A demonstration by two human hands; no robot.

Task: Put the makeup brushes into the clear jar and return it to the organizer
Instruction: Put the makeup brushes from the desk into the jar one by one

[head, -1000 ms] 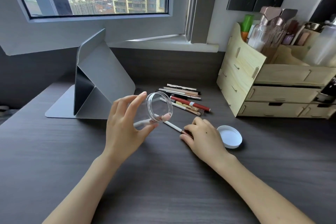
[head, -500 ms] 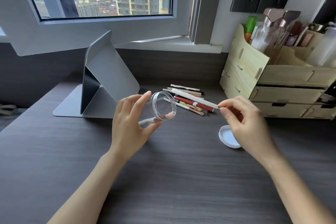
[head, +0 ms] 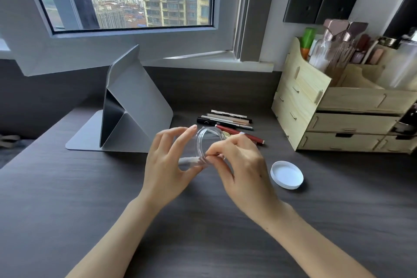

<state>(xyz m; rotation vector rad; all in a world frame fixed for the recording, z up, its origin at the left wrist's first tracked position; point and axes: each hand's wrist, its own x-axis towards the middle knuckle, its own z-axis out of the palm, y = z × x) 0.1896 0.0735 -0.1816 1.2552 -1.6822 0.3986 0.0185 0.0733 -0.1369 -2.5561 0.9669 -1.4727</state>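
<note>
Two hands [head: 171, 165] [head: 246, 169], one jar [head: 204, 142], one lid [head: 287, 174]

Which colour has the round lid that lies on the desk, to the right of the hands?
The lid is white, seen in the head view.

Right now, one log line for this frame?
left hand: holds clear jar tilted | right hand: feeding brush at jar mouth | brushes: remain on desk | lid: off

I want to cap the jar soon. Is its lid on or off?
Off. The white lid lies on the desk, apart from the clear jar, whose mouth is open.
</note>
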